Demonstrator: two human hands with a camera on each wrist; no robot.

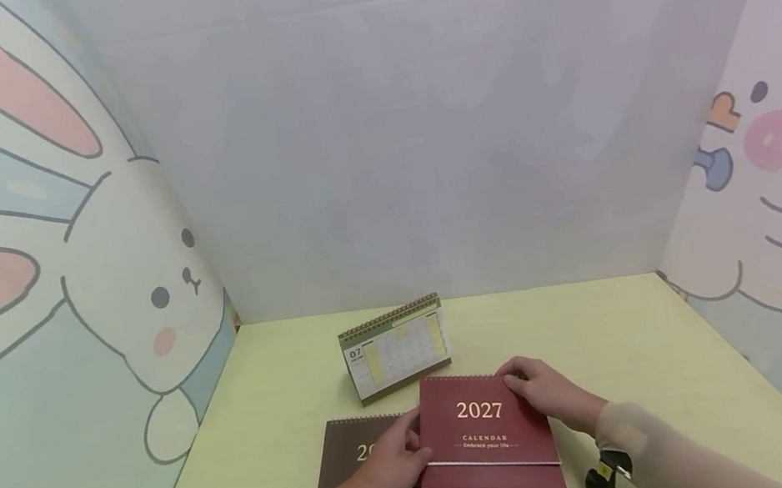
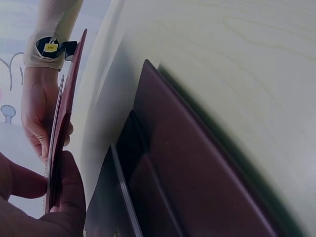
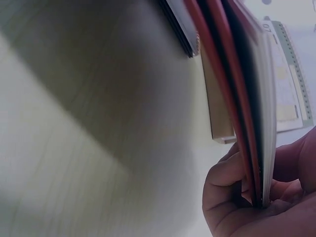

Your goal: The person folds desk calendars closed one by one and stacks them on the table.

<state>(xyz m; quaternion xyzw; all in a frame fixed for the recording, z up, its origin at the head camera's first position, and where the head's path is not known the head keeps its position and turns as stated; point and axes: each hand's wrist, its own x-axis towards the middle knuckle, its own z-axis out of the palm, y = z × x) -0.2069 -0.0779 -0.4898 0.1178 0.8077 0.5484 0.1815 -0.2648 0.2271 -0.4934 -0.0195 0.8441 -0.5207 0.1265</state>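
- Between left hand (image 1: pixel 386 466) and right hand (image 1: pixel 552 397), in contact with both: red calendar (image 1: pixel 487 440), over the near middle of the table (image 1: pixel 605 355).
- Nearer hand: neither; contact at the left edge on one side, at the far right corner on the other.
- Long axis, as judged from the head view: far to near, slightly skewed, with spiral binding (image 1: pixel 452 377) at the far end.
- Left hand: holding the red calendar's edge in a pinch, digits on both faces.
- Right hand: gripping the corner, thumb on the cover, fingers behind.
- Height: raised off the table, as seen edge-on in both wrist views.
- To the left and lower: brown calendar (image 1: pixel 350 452), partly hidden by the left hand and the red calendar.
- Just beyond: standing calendar (image 1: pixel 399 351), pale page marked "07".
- Appearance of the red calendar: deep red cover; gold lettering, "2027" above "CALENDAR" and "Embrace your life"; pale line across, plain red panel below; white pages visible edge-on in the right wrist view.
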